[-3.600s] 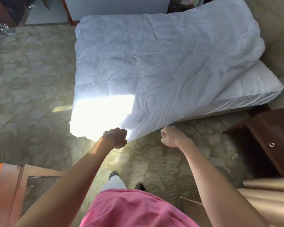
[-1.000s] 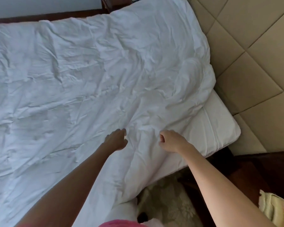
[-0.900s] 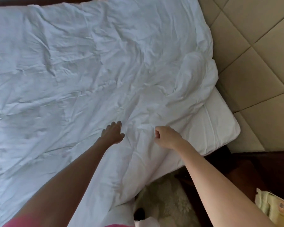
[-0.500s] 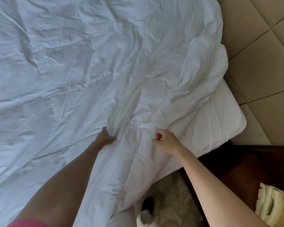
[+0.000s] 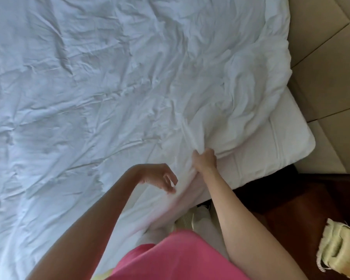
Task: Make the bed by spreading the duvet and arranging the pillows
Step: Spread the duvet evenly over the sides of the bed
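A wrinkled white duvet (image 5: 113, 93) covers most of the bed. Its right edge is bunched up near the headboard, leaving a bare corner of white mattress (image 5: 281, 146) showing. My right hand (image 5: 205, 159) is shut on a fold of the duvet near that edge. My left hand (image 5: 160, 177) hovers just above the duvet to its left, fingers loosely curled and apart, holding nothing. No pillows are in view.
A beige padded headboard (image 5: 327, 63) runs along the right side. A dark wooden nightstand (image 5: 303, 203) stands at lower right with a cream telephone (image 5: 339, 251) on it. I stand close against the bed's near side.
My left hand has let go of the duvet and lifted back toward me. My right hand has closed on a fold and the view has moved closer to the bed.
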`<state>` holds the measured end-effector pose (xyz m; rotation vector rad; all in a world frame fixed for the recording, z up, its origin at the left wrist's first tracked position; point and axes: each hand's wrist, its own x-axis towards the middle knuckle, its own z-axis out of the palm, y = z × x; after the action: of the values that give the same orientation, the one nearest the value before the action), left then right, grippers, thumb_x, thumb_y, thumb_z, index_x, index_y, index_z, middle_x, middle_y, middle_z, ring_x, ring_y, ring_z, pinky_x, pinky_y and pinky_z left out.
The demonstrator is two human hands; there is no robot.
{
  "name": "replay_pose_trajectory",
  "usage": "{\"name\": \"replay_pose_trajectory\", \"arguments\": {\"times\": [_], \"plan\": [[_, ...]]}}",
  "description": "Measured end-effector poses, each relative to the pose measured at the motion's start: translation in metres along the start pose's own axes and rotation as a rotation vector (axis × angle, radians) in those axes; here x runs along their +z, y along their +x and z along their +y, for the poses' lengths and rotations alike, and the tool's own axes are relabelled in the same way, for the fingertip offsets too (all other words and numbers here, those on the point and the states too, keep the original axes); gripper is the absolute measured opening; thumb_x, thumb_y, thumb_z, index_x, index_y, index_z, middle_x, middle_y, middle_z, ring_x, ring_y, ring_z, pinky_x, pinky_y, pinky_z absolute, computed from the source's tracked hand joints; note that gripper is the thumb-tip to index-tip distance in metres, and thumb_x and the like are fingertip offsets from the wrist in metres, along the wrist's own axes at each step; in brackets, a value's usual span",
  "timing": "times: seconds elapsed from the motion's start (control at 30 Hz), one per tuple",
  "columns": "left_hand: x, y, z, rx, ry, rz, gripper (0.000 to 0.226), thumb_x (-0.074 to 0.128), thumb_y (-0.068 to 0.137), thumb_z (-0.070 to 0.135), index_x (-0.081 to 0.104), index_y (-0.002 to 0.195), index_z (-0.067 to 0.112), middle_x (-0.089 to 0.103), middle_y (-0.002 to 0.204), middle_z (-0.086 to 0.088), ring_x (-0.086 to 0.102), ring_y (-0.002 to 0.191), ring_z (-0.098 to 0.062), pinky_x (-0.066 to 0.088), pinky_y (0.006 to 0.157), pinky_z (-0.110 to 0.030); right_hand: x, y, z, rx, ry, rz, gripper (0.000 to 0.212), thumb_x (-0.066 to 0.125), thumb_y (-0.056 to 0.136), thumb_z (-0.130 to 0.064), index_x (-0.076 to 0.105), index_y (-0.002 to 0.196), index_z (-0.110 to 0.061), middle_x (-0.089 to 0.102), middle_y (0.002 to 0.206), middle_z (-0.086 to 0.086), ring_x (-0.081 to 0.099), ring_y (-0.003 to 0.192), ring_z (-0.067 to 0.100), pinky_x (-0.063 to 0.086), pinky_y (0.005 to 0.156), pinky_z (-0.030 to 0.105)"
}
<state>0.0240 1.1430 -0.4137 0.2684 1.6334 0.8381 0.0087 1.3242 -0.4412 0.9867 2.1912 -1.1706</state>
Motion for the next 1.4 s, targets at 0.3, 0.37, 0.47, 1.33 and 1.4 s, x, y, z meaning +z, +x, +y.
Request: {"name": "replay_pose_trajectory", "arguments": {"times": [0.3, 0.37, 0.47, 1.33, 1.4], "plan": [[0.003, 0.060, 0.068, -0.029, -0.687, 0.625, 0.046, 0.057, 0.090, 0.057, 0.062, 0.106, 0.014, 0.061, 0.092, 0.000, 0.055, 0.081, -0.014, 0.048, 0.077, -0.026, -0.071, -0.035, 0.026, -0.287, 0.079, -0.226, 0.026, 0.055, 0.095, -0.023, 0.068, 0.090, -0.001, 0.068, 0.079, 0.008, 0.065, 0.075, 0.021, 0.050, 0.066, 0.032], [0.011, 0.072, 0.092, -0.079, -0.856, 0.637, 0.068, 0.062, 0.079, 0.070, 0.061, 0.117, 0.014, 0.064, 0.106, 0.001, 0.061, 0.096, -0.016, 0.050, 0.089, -0.030, -0.094, -0.037, 0.035, -0.346, 0.004, -0.354, 0.031, 0.057, 0.096, -0.028, 0.068, 0.091, 0.001, 0.071, 0.085, 0.013, 0.068, 0.083, 0.024, 0.054, 0.072, 0.036], [0.027, 0.087, 0.125, -0.054, -1.058, 0.701, 0.061, 0.074, 0.079, 0.053, 0.059, 0.119, 0.009, 0.065, 0.109, 0.000, 0.063, 0.098, -0.017, 0.050, 0.082, -0.026, -0.137, -0.032, 0.045, -0.351, -0.108, -0.508, 0.024, 0.062, 0.095, -0.028, 0.071, 0.094, -0.006, 0.072, 0.090, 0.003, 0.068, 0.088, 0.013, 0.051, 0.078, 0.026], [0.098, 0.106, 0.258, 0.051, -1.283, 0.681, 0.057, 0.067, 0.080, 0.058, 0.071, 0.104, 0.006, 0.073, 0.092, -0.008, 0.069, 0.087, -0.023, 0.055, 0.077, -0.031, -0.281, 0.025, 0.010, -0.446, 0.252, -0.196, 0.022, 0.064, 0.087, -0.030, 0.067, 0.103, -0.014, 0.071, 0.094, -0.001, 0.068, 0.092, 0.019, 0.058, 0.081, 0.037], [0.096, 0.115, 0.253, -0.074, -1.196, 0.895, 0.050, 0.062, 0.083, 0.056, 0.064, 0.084, 0.006, 0.061, 0.067, -0.004, 0.058, 0.058, -0.017, 0.046, 0.052, -0.025, -0.293, 0.023, 0.011, -0.492, 0.203, -0.225, 0.025, 0.065, 0.087, -0.032, 0.068, 0.104, -0.014, 0.072, 0.097, 0.000, 0.069, 0.090, 0.016, 0.058, 0.081, 0.038]]}}
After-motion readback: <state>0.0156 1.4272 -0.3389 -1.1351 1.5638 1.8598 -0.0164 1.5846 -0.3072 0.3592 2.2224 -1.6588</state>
